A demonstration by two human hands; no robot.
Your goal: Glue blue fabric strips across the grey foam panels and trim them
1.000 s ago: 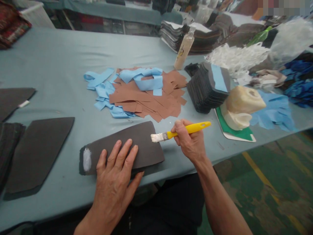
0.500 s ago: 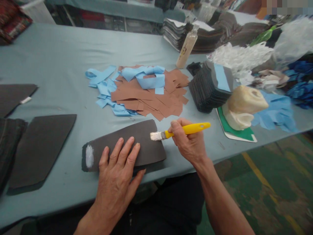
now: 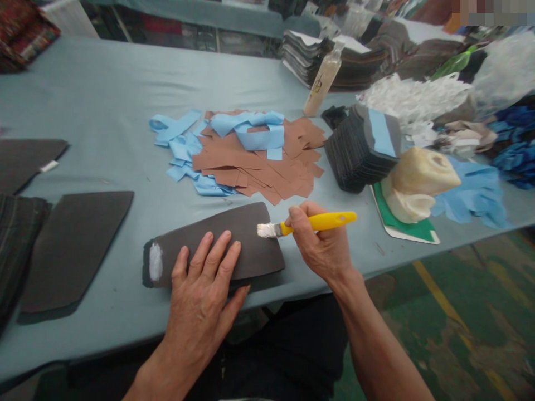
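My left hand [image 3: 205, 284] lies with spread fingers on a dark grey panel [image 3: 251, 262] near the table's front edge. A wet white patch [image 3: 156, 262] marks the panel's left end. My right hand [image 3: 320, 242] is closed round the yellow handle of a brush [image 3: 334, 221]; its white-coated bristles are at the panel's right part, and whether they touch it I cannot tell. Behind the panel lie brown pieces [image 3: 259, 172] with blue strips [image 3: 178, 131] around and on top of them.
Dark stacked pieces [image 3: 359, 150] stand right of the brown ones, beside a pale container [image 3: 424, 178] on a green board [image 3: 409, 225]. A bottle [image 3: 324, 81] stands behind. More dark panels [image 3: 77, 245] lie at the left. White and blue scraps crowd the far right.
The view has shifted slightly, so the table items appear a little to the right. Both hands keep nearly the same pose, with the brush still over the panel's right part.
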